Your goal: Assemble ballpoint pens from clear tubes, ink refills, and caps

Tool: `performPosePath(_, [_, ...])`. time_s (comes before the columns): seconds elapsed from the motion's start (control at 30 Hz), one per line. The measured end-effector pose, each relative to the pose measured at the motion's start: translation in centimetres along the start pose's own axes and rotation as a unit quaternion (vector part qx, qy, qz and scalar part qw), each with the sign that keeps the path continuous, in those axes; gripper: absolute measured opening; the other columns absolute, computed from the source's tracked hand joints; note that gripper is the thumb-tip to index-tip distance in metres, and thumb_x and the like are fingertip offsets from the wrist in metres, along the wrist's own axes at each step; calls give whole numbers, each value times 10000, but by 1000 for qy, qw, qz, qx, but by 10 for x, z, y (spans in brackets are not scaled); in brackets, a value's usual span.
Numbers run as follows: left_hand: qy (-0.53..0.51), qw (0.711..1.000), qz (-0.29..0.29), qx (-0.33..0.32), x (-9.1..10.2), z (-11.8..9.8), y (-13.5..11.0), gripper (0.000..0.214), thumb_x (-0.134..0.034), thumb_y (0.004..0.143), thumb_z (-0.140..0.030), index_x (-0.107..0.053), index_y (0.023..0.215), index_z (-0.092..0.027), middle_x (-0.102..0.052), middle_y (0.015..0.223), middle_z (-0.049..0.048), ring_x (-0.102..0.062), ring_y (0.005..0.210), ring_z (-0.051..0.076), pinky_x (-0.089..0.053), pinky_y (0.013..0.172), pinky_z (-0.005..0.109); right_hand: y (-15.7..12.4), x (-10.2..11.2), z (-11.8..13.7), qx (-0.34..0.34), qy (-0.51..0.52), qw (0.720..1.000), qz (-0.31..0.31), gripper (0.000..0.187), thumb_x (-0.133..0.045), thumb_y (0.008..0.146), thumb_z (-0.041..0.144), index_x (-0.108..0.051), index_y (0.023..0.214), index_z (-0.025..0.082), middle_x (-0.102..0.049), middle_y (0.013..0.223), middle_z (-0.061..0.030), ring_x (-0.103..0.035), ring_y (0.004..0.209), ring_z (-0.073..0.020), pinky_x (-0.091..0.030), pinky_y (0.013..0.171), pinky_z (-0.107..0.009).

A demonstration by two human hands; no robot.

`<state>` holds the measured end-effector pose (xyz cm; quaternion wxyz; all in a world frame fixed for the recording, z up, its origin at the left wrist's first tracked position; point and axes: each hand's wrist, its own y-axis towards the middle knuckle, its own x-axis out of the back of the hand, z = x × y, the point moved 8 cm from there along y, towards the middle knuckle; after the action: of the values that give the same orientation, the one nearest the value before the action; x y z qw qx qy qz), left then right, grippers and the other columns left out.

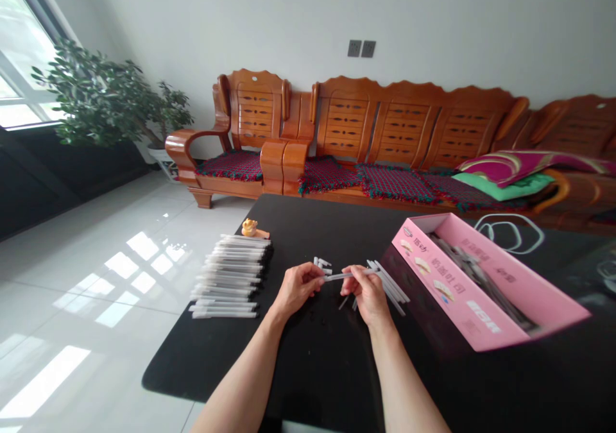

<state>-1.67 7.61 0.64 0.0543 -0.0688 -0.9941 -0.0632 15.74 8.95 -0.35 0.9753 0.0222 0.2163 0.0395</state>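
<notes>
My left hand (pixel 299 285) and my right hand (pixel 366 290) meet above the black table (pixel 337 369), both pinched on one clear pen barrel (pixel 342 275) held level between them. The left fingers close on its left end, the right fingers on its right part. Just beyond lie a few small clear caps (pixel 322 264). A loose bunch of clear pen barrels (pixel 391 283) lies under and right of my right hand. A neat row of several assembled white pens (pixel 231 276) lies to the left.
An open pink box (pixel 486 292) with dark thin pieces inside sits at the right. A small orange figurine (pixel 251 228) stands behind the pen row. A wooden sofa (pixel 385 138) with cushions lines the wall; a potted plant (pixel 106 93) stands left. The table's left edge is near the pens.
</notes>
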Motion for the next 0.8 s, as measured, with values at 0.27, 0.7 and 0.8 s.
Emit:
performPosePath(0.27, [-24, 999, 27, 11, -8, 3, 0, 302, -684, 798, -378, -687, 937, -110, -639, 630, 19, -577, 518, 105, -478, 496, 197, 0, -3, -3, -24, 0, 1000, 11, 245, -708, 816, 383, -718, 829, 138, -671, 562, -18, -606, 454, -119, -538, 467, -222])
performPosePath(0.7, [124, 991, 28, -43, -16, -15, -9, 344, -520, 913, -428, -695, 797, -155, -571, 550, -5, -491, 429, 83, -354, 428, 175, -2, -3, -4, -44, 21, 999, 7, 247, -749, 780, 368, -727, 827, 127, -703, 574, -35, -639, 446, -146, -590, 469, -265])
performPosePath(0.8, [184, 976, -5, -116, -19, -29, -12, 308, -518, 926, -366, -706, 787, -165, -578, 651, 22, -521, 532, 99, -384, 516, 199, -1, 0, -6, -64, 34, 997, 5, 246, -745, 784, 365, -727, 826, 123, -712, 576, -42, -647, 436, -159, -604, 473, -293])
